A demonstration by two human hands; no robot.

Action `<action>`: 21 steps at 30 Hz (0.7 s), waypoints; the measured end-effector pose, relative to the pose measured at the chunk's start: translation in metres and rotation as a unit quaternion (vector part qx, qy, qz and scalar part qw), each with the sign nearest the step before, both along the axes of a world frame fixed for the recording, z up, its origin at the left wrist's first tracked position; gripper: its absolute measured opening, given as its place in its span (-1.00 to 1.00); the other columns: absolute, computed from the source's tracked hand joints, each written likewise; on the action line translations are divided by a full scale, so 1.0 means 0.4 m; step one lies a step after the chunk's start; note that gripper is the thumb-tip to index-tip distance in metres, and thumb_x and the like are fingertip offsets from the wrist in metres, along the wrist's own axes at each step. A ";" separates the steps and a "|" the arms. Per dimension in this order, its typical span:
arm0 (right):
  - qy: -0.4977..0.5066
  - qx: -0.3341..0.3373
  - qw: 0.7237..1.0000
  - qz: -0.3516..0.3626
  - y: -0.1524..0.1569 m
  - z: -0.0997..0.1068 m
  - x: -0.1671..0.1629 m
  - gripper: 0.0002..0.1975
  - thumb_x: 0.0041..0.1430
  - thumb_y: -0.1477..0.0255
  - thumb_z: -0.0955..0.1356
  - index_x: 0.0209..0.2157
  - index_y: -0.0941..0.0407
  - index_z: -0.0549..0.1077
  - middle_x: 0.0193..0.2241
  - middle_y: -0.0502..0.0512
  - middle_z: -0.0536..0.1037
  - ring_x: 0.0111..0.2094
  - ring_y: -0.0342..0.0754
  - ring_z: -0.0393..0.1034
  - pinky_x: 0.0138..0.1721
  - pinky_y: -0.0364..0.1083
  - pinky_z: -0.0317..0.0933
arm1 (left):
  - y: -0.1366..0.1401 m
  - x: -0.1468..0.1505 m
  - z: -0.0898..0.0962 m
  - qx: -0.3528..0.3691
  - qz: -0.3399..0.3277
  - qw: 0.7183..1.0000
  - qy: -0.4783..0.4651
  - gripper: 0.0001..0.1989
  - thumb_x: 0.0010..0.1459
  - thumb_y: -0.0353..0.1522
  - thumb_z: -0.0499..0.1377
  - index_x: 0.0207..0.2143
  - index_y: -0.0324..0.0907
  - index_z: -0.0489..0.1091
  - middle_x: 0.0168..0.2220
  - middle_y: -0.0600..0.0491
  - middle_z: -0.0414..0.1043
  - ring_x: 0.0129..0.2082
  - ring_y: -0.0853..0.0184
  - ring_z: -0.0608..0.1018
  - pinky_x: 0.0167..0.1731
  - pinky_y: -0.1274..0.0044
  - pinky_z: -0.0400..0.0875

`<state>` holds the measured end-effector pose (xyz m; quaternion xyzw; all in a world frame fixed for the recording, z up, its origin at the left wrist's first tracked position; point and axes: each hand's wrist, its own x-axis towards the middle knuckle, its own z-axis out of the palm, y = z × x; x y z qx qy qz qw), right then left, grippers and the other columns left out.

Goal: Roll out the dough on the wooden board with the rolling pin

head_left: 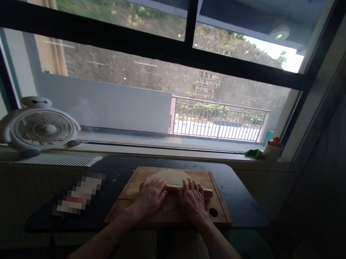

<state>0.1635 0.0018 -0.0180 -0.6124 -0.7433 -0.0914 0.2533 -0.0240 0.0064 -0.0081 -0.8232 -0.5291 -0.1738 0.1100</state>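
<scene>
Your left hand (151, 194), right hand (193, 198) lie palm-down, fingers slightly spread, over reddish-brown cylindrical rolling pin (173, 188); press evenly, roll toward 12 o'clock across pale, flat dough sheet (169, 175).

Dough (168, 174), pale cream; rolling pin (173, 188), reddish brown; board (129, 195), warm tan with a darker line along its right side; worktop (247, 203), black with scattered whitish flecks. Fan (49, 128), white, swirl-patterned in front, two dark dots joined by a line above. Bottle (273, 151), whitish, orange-red at the top. Window frame (109, 37), black.
</scene>
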 end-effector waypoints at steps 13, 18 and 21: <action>-0.015 -0.094 0.995 -0.031 0.179 0.094 -0.018 -0.56 0.26 0.30 0.04 -0.27 0.15 0.47 -0.20 0.24 0.48 -0.08 0.06 0.24 -0.05 0.04 -0.04 | 0.176 0.055 0.084 -0.103 0.093 0.990 0.008 -0.57 0.25 -0.21 -0.22 -0.04 -0.10 0.33 0.06 0.03 0.33 0.16 0.19 0.20 0.10 0.23 -0.01; -0.015 -0.074 0.997 -0.015 0.109 0.070 -0.015 -0.51 0.28 0.26 -0.02 -0.20 0.13 0.43 -0.10 0.22 0.44 0.01 0.02 0.17 0.04 0.02 -0.13 | 0.122 0.040 0.041 -0.055 0.085 0.995 -0.008 -0.54 0.24 -0.16 -0.21 -0.01 -0.13 0.31 0.11 -0.02 0.26 0.17 0.20 0.18 0.13 0.27 -0.05; -0.008 -0.041 0.999 -0.013 0.044 0.034 -0.012 -0.51 0.27 0.23 0.00 -0.03 0.18 0.34 0.01 0.24 0.36 0.11 0.04 0.05 0.10 0.02 -0.20 | 0.044 0.024 0.008 0.019 0.055 0.998 -0.021 -0.54 0.24 -0.18 -0.18 0.06 -0.19 0.24 0.14 -0.06 0.20 0.19 0.21 0.15 0.16 0.29 -0.10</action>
